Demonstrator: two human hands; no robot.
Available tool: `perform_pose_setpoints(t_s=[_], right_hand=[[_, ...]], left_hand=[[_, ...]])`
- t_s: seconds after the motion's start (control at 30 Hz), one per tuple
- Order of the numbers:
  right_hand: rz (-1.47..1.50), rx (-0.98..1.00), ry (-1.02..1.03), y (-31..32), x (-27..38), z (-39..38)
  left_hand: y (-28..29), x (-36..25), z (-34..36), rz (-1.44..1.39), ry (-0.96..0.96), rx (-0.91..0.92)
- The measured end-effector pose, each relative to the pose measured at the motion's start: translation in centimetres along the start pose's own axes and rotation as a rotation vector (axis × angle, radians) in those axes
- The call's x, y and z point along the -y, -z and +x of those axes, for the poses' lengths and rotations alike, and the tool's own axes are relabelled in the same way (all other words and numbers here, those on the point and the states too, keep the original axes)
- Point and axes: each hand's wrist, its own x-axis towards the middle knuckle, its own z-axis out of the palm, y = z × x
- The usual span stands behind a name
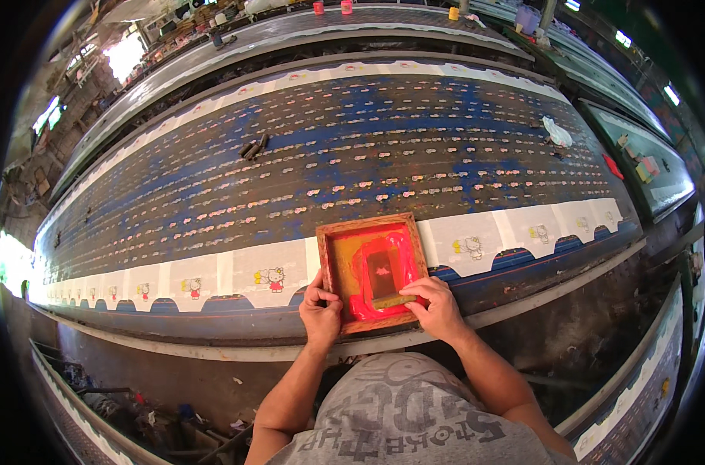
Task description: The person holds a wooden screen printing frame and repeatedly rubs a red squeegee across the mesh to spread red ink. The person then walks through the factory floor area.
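Observation:
A wooden-framed printing screen (368, 224) lies at the near edge of the long table, over the row of white cloth pieces. Red ink (358, 306) covers much of its mesh around a darker rectangle in the middle. My left hand (321, 313) is closed on the frame's left side near the lower corner. In my right hand (439, 310) is a small squeegee (394, 300), pinched at its right end and lying across the lower part of the mesh. White cloth pieces (232, 273) to the left bear cat figures in red and yellow; those at right (476, 249) look paler, without red.
The dark table (306, 186) carries rows of small printed marks. Short dark rods (253, 147) and a crumpled white plastic bag (556, 132) lie on it. Another row of cloth (236, 94) runs along its far edge. Pink tubs (346, 7) stand on a table behind.

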Motion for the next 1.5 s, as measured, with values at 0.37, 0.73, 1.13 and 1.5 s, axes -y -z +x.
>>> perform_pose_setpoints(t_s=[0.37, 0.73, 1.13, 1.5], right_hand=[[-0.190, 0.040, -0.025, 0.0, 3.0, 0.8], [-0.189, 0.207, 0.122, -0.7, 2.6, 1.5], [-0.096, 0.432, 0.236, 1.8, -2.0, 9.0], [-0.186, 0.257, 0.387, -0.9, -5.7, 12.7]], left_hand=[[-0.5, 0.4, 0.3, 0.082, -0.050, 0.017], [-0.3, 0.8, 0.6, 0.088, -0.034, 0.015], [0.1, 0.8, 0.7, -0.033, 0.037, -0.011], [-0.4, -0.1, 0.4, 0.030, 0.049, -0.023]])
